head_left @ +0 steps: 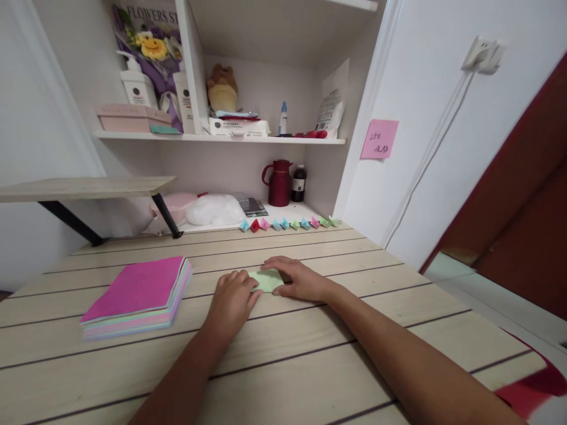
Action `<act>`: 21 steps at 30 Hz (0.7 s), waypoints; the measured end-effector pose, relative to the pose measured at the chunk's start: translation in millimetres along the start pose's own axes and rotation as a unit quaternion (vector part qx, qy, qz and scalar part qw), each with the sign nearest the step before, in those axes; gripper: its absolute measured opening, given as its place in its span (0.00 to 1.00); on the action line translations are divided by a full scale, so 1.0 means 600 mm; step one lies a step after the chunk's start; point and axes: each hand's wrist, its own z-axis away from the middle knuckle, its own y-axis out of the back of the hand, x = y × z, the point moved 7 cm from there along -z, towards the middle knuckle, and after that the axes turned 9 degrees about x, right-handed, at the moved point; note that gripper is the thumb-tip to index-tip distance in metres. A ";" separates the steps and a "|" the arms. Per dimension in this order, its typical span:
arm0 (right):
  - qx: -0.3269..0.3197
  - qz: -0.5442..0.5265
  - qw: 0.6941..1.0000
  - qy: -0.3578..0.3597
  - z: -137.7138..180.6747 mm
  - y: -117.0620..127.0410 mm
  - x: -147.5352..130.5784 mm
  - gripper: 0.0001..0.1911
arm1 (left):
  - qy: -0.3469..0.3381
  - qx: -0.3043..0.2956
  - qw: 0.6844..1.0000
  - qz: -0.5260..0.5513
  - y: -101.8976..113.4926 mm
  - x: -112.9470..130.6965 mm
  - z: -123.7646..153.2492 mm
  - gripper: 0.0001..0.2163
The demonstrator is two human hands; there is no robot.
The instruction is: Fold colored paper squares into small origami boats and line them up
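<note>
A small folded piece of light green paper point(268, 281) lies on the wood-plank table between my hands. My left hand point(231, 300) is curled over its left end, fingers bent and thumb toward the paper's lower edge. On the other side, my right hand point(305, 280) holds the right end, with the fingers at the far edge and the thumb at the near right corner. The fingers cover parts of both ends, so the full outline of the fold is hidden.
A stack of coloured paper point(137, 289), magenta on top, sits at the left. Several small folded paper pieces point(284, 224) line the table's back edge. Behind stand a red jug point(279, 184) and a dark bottle point(299, 183). A small raised shelf point(88, 188) stands back left.
</note>
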 end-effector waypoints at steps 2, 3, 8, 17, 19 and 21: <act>0.013 0.006 1.000 0.018 -0.003 -0.002 -0.002 0.24 | 0.002 -0.001 1.000 -0.003 0.000 0.001 -0.001 0.08; 0.021 0.010 0.999 0.025 -0.004 -0.002 -0.004 0.21 | 0.002 -0.002 1.000 -0.005 0.000 0.001 -0.001 0.09; 0.044 0.023 0.998 0.031 -0.007 0.003 -0.006 0.17 | 0.008 -0.001 1.000 -0.014 0.004 -0.001 -0.002 0.14; 0.068 0.054 0.996 0.005 -0.012 -0.011 0.006 0.18 | 0.026 -0.005 1.000 0.005 0.009 -0.010 -0.009 0.15; 0.076 0.046 0.996 0.000 -0.013 -0.007 0.012 0.08 | 0.015 -0.021 0.999 0.034 0.011 -0.016 -0.004 0.13; 0.072 0.029 0.997 0.008 -0.014 0.002 0.014 0.02 | -0.001 -0.051 0.995 0.080 0.013 -0.021 0.006 0.12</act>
